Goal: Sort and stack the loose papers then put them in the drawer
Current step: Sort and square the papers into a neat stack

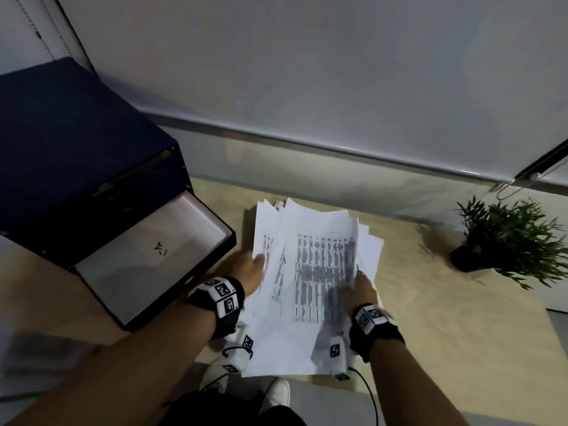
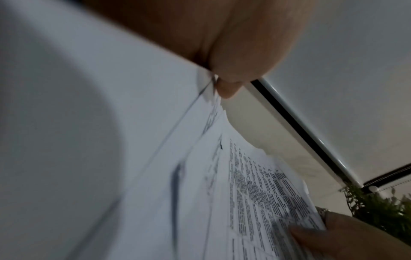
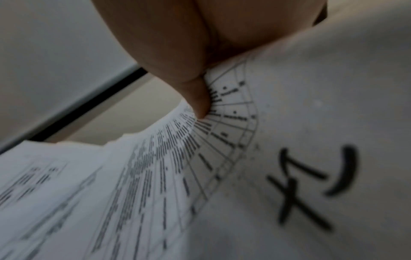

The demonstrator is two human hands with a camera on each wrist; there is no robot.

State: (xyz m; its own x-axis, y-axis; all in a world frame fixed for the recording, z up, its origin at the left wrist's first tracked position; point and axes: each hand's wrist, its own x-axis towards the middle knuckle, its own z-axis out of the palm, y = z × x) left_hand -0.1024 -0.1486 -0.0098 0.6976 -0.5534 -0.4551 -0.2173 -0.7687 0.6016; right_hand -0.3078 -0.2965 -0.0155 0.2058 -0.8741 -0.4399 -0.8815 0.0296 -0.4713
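Observation:
A fanned bundle of white printed papers is held above the wooden table, its sheets uneven at the top. My left hand grips its left edge, thumb on the top sheet. My right hand grips its right edge, thumb across the printed table. In the left wrist view the papers fill the frame and my left thumb pinches their edge. In the right wrist view my right thumb presses on the printed sheet. The dark blue drawer unit stands at left with its lower drawer pulled out, a white sheet inside.
A small potted green plant stands on the table at the right. A white wall and blind rail run behind the table. My white shoes show below the table's near edge.

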